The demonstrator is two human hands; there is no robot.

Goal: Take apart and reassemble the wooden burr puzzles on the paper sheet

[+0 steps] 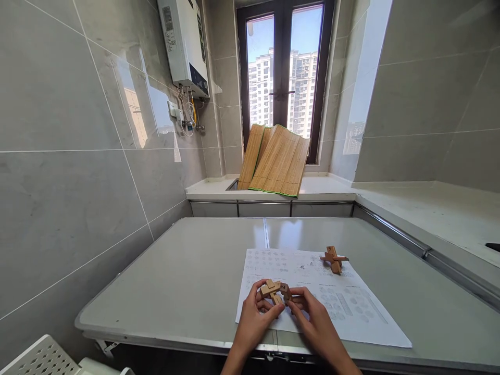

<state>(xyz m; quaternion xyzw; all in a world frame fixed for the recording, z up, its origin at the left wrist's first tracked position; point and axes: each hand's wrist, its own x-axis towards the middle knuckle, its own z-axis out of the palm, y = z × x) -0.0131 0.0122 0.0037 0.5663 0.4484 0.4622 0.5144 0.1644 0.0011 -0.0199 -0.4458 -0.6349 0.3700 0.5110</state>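
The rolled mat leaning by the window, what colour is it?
The bamboo mat is tan, with a green edge trim, seen in the head view.

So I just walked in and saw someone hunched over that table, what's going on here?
A person holds a small wooden interlocking puzzle between both hands, the left hand and the right hand pinching it from either side just above a printed sheet on the grey table. A second wooden puzzle, already joined into a cross shape, sits on the far part of the sheet. A bamboo mat leans by the window.
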